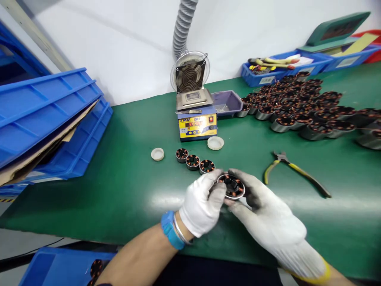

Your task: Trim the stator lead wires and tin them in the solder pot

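Note:
Both my hands wear white gloves and hold one motor stator [233, 186], a metal ring with copper windings and a black inside. My left hand [204, 202] grips its left side, with the thumb at the near left rim. Around its right side and underneath curl the fingers of my right hand [262, 210]. The stator is held over the green table, its open face tilted up toward me. Just beyond my left hand stand three similar stators [193, 162] in a slanting row. Parts of the held stator are hidden by my fingers.
A solder pot [198, 125] with a fan stands at the back, beside a purple tray [228, 103]. Two white lids [157, 154] lie before it. Cutting pliers [282, 158] lie right. Many stators [285, 123] crowd the back right, near blue bins [253, 79]. Blue crates [50, 115] stand left.

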Tool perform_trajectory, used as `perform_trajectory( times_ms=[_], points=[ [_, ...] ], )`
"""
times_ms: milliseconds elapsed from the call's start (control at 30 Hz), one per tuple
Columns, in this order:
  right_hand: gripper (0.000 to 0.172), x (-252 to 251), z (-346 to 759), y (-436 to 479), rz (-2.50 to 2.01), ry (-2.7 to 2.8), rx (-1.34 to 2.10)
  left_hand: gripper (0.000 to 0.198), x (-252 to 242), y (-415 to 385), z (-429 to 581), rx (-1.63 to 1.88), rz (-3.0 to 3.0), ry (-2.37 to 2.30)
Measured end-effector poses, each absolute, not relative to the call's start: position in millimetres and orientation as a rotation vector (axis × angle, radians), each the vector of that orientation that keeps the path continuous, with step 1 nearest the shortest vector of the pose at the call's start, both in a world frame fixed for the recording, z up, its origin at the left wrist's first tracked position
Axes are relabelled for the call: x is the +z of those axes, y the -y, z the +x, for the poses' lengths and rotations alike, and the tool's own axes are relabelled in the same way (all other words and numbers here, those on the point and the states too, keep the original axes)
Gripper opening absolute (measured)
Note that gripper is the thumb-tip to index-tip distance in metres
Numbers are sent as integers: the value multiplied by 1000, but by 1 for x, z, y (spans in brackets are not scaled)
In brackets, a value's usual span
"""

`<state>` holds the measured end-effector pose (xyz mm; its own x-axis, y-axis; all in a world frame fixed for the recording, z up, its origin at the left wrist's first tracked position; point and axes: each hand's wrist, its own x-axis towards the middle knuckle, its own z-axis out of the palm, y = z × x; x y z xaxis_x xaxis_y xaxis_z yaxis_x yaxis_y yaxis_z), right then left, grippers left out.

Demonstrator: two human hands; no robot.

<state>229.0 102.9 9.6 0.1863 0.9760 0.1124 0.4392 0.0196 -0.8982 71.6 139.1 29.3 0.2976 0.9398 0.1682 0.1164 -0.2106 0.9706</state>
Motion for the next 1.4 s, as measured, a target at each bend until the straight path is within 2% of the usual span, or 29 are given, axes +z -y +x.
perform_trajectory(
  times_ms=[67, 167, 233, 300, 400, 467, 567, 633, 733, 833, 967, 1067, 1233, 1400],
  points=[
    [57, 13, 238, -99, -1539, 1384, 887, 29, 36, -149, 66, 1025, 1568, -1094],
    [54, 18, 249, -95, -1554, 1421, 945, 48, 47, -160, 59, 1049, 1203, -1145],
    [51, 18, 253, -94, -1544, 1500, 845, 56, 54, -163, 57, 1008, 1076, -1087],
    [49, 15, 258, -94, -1497, 1603, 693, 60, 60, -161, 57, 740, 1137, -950],
    [44, 10, 266, -94, -1413, 1754, 491, 54, 65, -159, 57, 313, 1161, -810],
    [41, 9, 272, -93, -1376, 1846, 418, 50, 65, -162, 55, 364, 1102, -867],
    [40, 12, 278, -90, -1324, 1961, 336, 52, 63, -166, 53, 760, 1047, -989],
    [40, 15, 278, -89, -1286, 2017, 277, 50, 63, -165, 54, 908, 1133, -1012],
    [38, 20, 279, -88, -1251, 2055, 283, 44, 65, -159, 58, 775, 1330, -937],
    [41, 29, 287, -97, -1415, 1994, 458, 45, 66, -160, 58, 642, 1284, -945],
    [58, 50, 304, -139, -1853, 1852, 551, 47, 58, -166, 58, 848, 1200, -1134],
    [68, 58, 310, -188, -1983, 1859, 427, 48, 42, -158, 67, 723, 1522, -1128],
    [62, 49, 309, -248, -2100, 2001, 464, 47, 22, -140, 84, 266, 2113, -938],
    [57, 52, 305, -265, -2170, 2052, 527, 46, 23, -143, 83, 207, 2202, -945]
  ],
)
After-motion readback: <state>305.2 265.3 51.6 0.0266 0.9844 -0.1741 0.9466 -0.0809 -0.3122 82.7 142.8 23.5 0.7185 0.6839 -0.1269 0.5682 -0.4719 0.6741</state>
